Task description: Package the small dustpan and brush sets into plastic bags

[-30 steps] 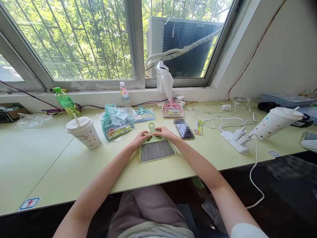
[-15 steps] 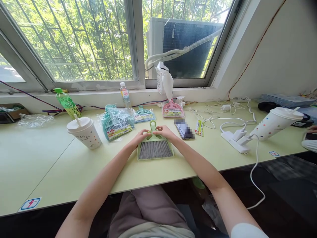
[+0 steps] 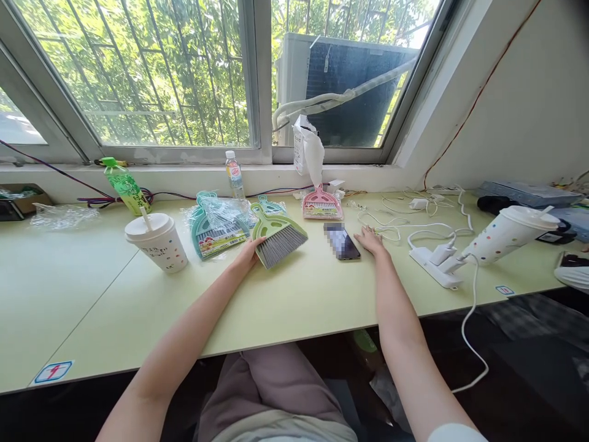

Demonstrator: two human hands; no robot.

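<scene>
My left hand (image 3: pixel 252 253) is closed on the left edge of a light green dustpan (image 3: pixel 262 224), tilted and turned on the desk. A small hand brush (image 3: pixel 281 244) with grey bristles is nested in it. Farther right, my right hand (image 3: pixel 369 239) reaches down with its fingers stretched out and apart. They lie over the small green-yellow label card (image 3: pixel 378 234), which is almost wholly covered. Just left of that hand a phone (image 3: pixel 343 242) lies flat, its screen blurred out.
Teal dustpan sets (image 3: pixel 216 230) in clear wrap lie left of centre, a pink set (image 3: pixel 321 202) at the back. A lidded cup (image 3: pixel 159 242) and green bottle (image 3: pixel 126 187) stand left. On the right are a power strip (image 3: pixel 435 267), white cables and another cup (image 3: pixel 510 233).
My right hand has left the dustpan and moved right onto the label card. The dustpan with its brush has turned and tilted in my left hand, its handle now pointing to the upper left.
</scene>
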